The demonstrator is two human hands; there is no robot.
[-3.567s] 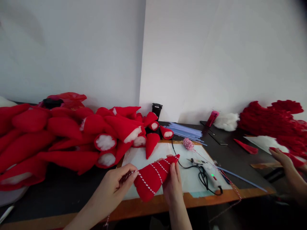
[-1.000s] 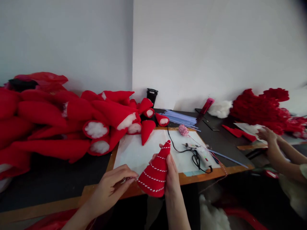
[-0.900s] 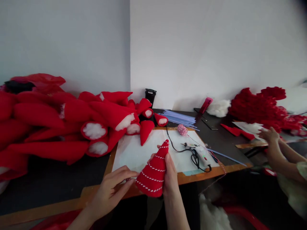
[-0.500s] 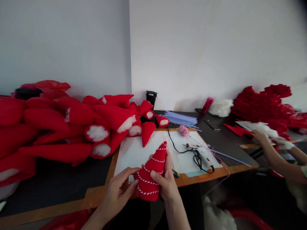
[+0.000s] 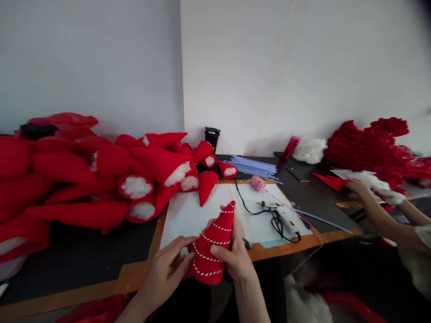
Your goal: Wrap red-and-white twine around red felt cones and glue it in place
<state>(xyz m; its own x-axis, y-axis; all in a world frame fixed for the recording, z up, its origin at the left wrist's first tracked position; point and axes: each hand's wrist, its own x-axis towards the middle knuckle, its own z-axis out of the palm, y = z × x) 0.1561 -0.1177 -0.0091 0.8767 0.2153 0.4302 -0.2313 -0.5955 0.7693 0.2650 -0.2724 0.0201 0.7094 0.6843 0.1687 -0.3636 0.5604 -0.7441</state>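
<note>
The right hand (image 5: 237, 258) grasps a red cone (image 5: 209, 265) from its right side, thumb pressed across the front and fingers behind. The left hand (image 5: 168, 264) has its thumb and forefinger against the cone's lower left edge, holding a bit of cord (image 5: 208, 274) that shows in the curl of the fingers. The same cord winds round the cone in slanting rings up to the tip, which points up and leans slightly right. The cone is just above the front edge of the table (image 5: 313, 197), near a white sheet (image 5: 185, 211). On the sheet, to the right, a glue gun (image 5: 288, 220) lies with its black cable (image 5: 276, 225) bunched beside it, and a ball of red-and-white cord (image 5: 257, 183) sits at the far side, its strand trailing over the glue gun and off the table. Beyond are glue sticks (image 5: 252, 167) and a black cup (image 5: 212, 139) by the wall (image 5: 252, 67). Stuffed red cones (image 5: 76, 168) lie heaped on the left. Farther right, a co-worker's hands (image 5: 359, 189) are at white stuffing (image 5: 368, 179), before a pile of dark red cloth (image 5: 365, 152).
</note>
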